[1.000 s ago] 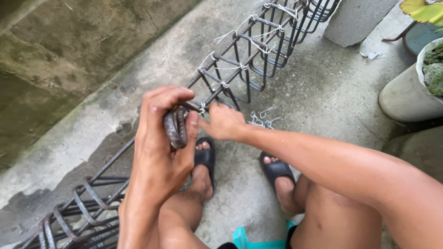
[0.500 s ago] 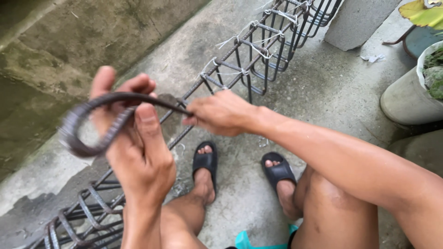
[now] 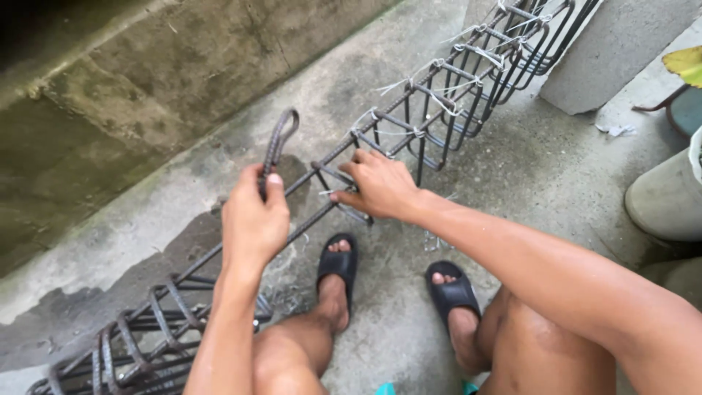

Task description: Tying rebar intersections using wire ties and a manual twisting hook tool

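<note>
The left hand is closed around a bent steel stirrup, held upright just beside the long bars of the rebar cage on the concrete floor. The right hand grips a bar, fingers curled. It seems the stirrup is being fitted; the next move needs careful alignment with the bars.

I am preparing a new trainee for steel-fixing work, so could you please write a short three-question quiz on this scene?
1. True or false: the left hand grips a loose bent dark steel stirrup.
2. What does the right hand rest on?
A. the grey concrete block
B. the long dark rebar cage tied with pale wire
C. the pale round planter
3. Fill in: both feet wear black ___.

Key:
1. True; its looped end stands above the fingers.
2. B; the hand lies on the cage's bars, by a stirrup.
3. Sandals.
</note>
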